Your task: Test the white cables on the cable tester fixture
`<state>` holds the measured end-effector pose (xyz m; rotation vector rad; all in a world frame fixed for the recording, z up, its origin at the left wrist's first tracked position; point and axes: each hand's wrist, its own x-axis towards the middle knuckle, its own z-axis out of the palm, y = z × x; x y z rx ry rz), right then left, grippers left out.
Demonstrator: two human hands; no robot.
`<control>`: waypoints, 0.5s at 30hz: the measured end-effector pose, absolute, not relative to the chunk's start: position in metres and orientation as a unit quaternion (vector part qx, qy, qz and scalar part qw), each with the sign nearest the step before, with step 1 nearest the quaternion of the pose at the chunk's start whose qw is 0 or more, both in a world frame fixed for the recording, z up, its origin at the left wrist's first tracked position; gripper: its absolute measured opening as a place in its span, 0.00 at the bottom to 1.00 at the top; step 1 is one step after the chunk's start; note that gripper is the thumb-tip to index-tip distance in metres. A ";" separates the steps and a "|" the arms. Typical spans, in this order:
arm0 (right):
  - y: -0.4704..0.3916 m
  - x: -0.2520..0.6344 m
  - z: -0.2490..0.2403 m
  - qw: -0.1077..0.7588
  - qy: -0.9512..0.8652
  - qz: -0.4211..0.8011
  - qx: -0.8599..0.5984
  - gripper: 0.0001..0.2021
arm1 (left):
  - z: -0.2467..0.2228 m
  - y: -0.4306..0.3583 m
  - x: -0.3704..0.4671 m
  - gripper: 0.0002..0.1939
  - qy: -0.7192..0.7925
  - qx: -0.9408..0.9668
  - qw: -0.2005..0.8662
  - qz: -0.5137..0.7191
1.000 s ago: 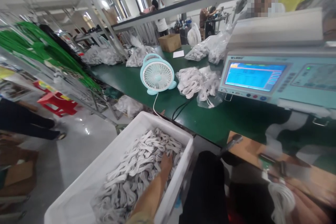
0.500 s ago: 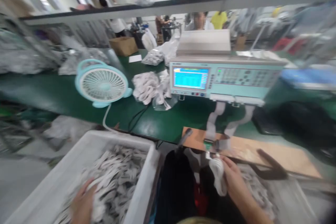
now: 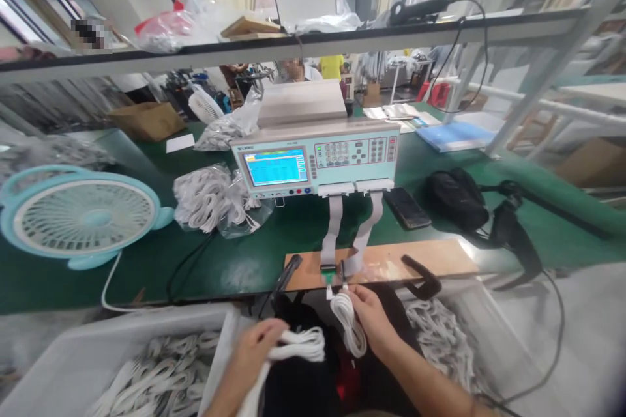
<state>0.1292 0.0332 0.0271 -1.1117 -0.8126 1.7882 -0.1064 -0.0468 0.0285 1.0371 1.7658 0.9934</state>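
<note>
My left hand (image 3: 254, 348) is closed on a white cable bundle (image 3: 306, 344), whose looped end sticks out to the right over my lap. Another white cable bundle (image 3: 348, 322) hangs from my right hand (image 3: 369, 313), its fingers pinching the upper end beside a small green adapter (image 3: 329, 277). Grey ribbon cables (image 3: 332, 234) run from the adapter area up to a tester (image 3: 313, 166) with a lit blue screen. Whether the right bundle's plug sits in the adapter is too small to tell.
A white bin of cables (image 3: 226, 332) is at the lower left, another bin (image 3: 493, 296) at the lower right. A wooden board (image 3: 381, 260) with black clamps (image 3: 423, 280) lies along the table edge. A fan (image 3: 88, 215), phone (image 3: 408, 208) and black bag (image 3: 457, 199) stand around.
My left hand has come up out of the left bin with a cable bundle. My right hand stays by the adapter with its bundle. The view has turned to the right.
</note>
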 end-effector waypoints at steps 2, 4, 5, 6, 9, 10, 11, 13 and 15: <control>0.035 0.130 0.024 0.432 -0.342 0.704 -0.448 0.17 | 0.022 -0.016 -0.067 0.19 0.648 0.457 0.481 0.374; 0.037 0.131 0.020 0.435 -0.364 0.690 -0.450 0.18 | 0.020 0.006 -0.041 0.21 0.615 0.468 0.516 0.370; 0.038 0.132 0.018 0.435 -0.376 0.683 -0.451 0.18 | 0.020 0.014 -0.033 0.21 0.605 0.467 0.529 0.369; 0.040 0.132 0.017 0.433 -0.388 0.677 -0.452 0.18 | 0.022 0.019 -0.029 0.22 0.599 0.466 0.538 0.367; 0.042 0.134 0.013 0.430 -0.422 0.657 -0.453 0.18 | 0.027 0.026 -0.026 0.22 0.597 0.455 0.554 0.360; 0.043 0.134 0.012 0.431 -0.433 0.648 -0.455 0.18 | 0.028 0.026 -0.025 0.22 0.598 0.449 0.558 0.360; 0.043 0.134 0.011 0.431 -0.442 0.639 -0.459 0.18 | 0.029 0.026 -0.025 0.21 0.599 0.443 0.562 0.360; 0.042 0.134 0.007 0.426 -0.456 0.624 -0.471 0.18 | 0.028 0.025 -0.023 0.21 0.603 0.431 0.567 0.359; 0.042 0.133 0.002 0.418 -0.462 0.616 -0.482 0.18 | 0.026 0.022 -0.020 0.21 0.613 0.425 0.561 0.358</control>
